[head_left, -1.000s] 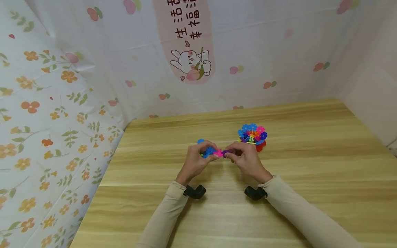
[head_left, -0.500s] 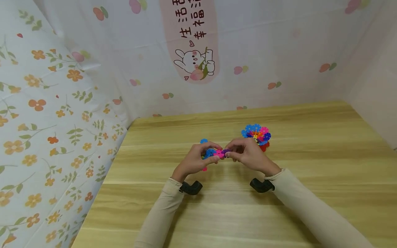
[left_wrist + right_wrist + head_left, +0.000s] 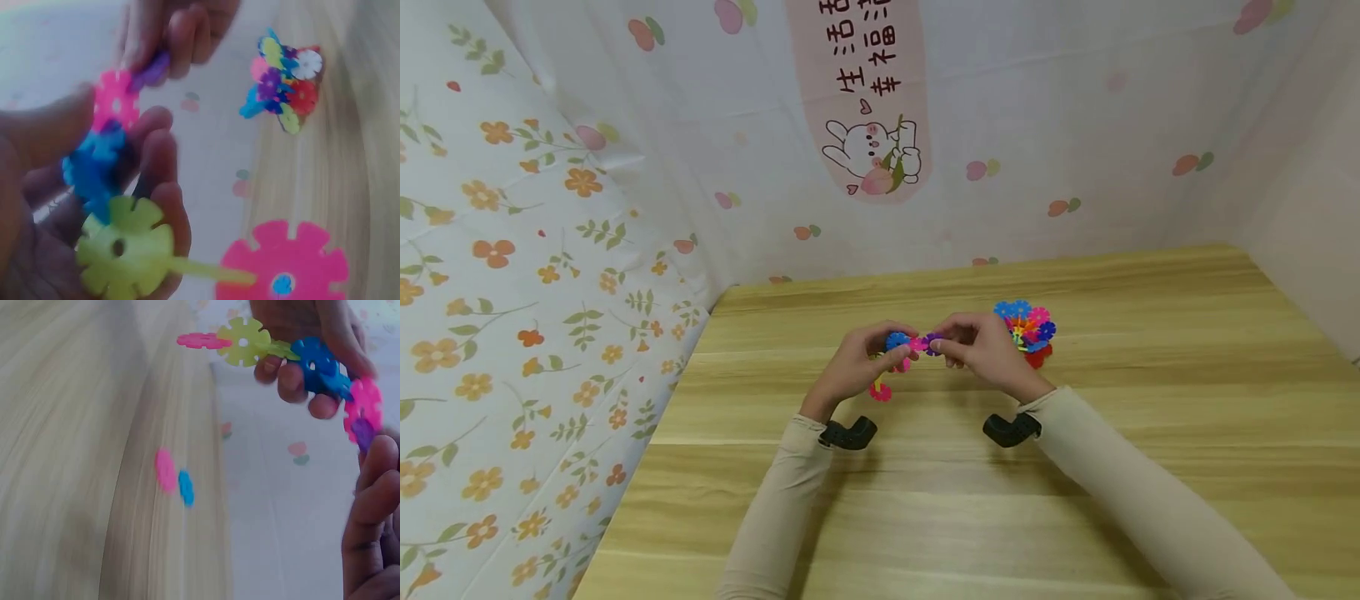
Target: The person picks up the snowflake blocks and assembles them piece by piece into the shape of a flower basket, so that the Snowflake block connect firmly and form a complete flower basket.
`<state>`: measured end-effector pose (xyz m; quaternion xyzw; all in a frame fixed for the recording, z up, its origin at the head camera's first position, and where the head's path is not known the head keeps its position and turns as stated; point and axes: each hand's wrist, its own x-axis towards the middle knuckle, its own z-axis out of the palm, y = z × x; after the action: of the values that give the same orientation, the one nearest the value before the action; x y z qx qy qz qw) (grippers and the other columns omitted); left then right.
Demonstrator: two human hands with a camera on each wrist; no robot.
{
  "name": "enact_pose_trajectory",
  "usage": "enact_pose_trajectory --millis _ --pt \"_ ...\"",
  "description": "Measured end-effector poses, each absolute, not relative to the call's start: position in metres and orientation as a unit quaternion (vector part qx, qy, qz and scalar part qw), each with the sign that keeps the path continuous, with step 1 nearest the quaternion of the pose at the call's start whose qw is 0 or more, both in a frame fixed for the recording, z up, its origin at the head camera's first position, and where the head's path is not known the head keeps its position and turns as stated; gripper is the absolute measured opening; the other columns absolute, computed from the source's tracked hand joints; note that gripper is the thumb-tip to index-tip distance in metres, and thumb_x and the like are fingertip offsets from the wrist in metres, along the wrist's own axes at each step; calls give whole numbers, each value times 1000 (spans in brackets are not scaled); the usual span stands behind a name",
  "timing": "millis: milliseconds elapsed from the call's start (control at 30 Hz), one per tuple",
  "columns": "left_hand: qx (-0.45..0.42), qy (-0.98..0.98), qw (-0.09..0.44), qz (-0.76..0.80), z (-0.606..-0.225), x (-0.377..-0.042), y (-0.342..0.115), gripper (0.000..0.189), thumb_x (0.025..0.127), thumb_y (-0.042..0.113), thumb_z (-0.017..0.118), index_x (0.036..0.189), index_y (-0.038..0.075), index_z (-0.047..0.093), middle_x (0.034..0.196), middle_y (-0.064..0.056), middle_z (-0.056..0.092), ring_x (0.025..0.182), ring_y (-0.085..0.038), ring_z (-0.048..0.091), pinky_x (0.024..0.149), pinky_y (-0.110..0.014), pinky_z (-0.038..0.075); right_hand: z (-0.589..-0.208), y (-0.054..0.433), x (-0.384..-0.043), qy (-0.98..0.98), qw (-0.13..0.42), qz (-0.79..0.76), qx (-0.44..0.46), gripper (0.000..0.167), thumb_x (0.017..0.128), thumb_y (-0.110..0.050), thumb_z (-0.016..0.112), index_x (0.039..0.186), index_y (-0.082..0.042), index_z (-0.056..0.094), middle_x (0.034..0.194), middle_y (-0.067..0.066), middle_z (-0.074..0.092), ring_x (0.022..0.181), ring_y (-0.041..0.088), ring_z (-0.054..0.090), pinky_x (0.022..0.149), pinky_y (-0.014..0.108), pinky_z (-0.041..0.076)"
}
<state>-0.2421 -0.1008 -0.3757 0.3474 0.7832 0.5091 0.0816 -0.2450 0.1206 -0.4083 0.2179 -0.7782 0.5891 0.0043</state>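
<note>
A chain of flower-shaped plastic discs (image 3: pixel 125 247) runs through my left hand (image 3: pixel 850 362), whose thumb and fingers pinch it near a pink disc (image 3: pixel 364 403). Blue and yellow discs follow the pink one, and another pink disc (image 3: pixel 300 262) ends the chain, hanging below the hand in the head view. At the other end, my right hand (image 3: pixel 981 346) pinches a purple disc (image 3: pixel 932 343) between thumb and fingers. The purple disc meets the pink one edge to edge; how deep the slots engage is too blurred to tell.
A multicoloured cluster of joined discs (image 3: pixel 1026 329) stands on the wooden table (image 3: pixel 1075 500), behind and right of my right hand. A loose pink disc (image 3: pixel 165 470) and a loose blue disc (image 3: pixel 186 487) lie on the table. A patterned cloth (image 3: pixel 737 150) hangs behind.
Both hands have moved up and slightly left in the head view with the discs between them. More of the chain's yellow and pink end now shows below my left hand.
</note>
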Motion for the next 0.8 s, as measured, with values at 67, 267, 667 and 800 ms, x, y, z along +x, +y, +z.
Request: enact_pose_trajectory --millis 67,267,667,800 --pt "334 784 79 516 -375 -244 -102 28 97 8 49 121 -5 54 92 -21 62 70 -35 57 63 -41 51 -407 114 -249 -765 1 614 196 11 87 -14 66 92 -5 69 69 10 63 58 30 57 52 37 49" --pt "280 806 51 518 -380 -247 -110 25 96 15 53 116 3 59 87 -18 61 63 -21 50 53 -28 43 -412 105 -263 -696 -95 681 206 20 87 -20 66 99 -4 68 77 14 63 62 29 57 57 38 50" --pt "252 815 -5 522 -395 -263 -117 22 88 33 65 106 21 68 87 0 64 64 -19 51 53 -31 44 -441 81 -289 -868 -133 439 191 19 86 -16 66 98 -1 66 76 11 60 62 22 52 57 32 44" --pt "257 807 -8 532 -389 -258 -109 20 88 24 66 104 13 69 87 -3 65 65 -18 55 54 -29 45 -441 60 -290 -938 -75 282 184 29 81 -27 73 102 -8 65 90 8 62 82 25 58 73 40 48"
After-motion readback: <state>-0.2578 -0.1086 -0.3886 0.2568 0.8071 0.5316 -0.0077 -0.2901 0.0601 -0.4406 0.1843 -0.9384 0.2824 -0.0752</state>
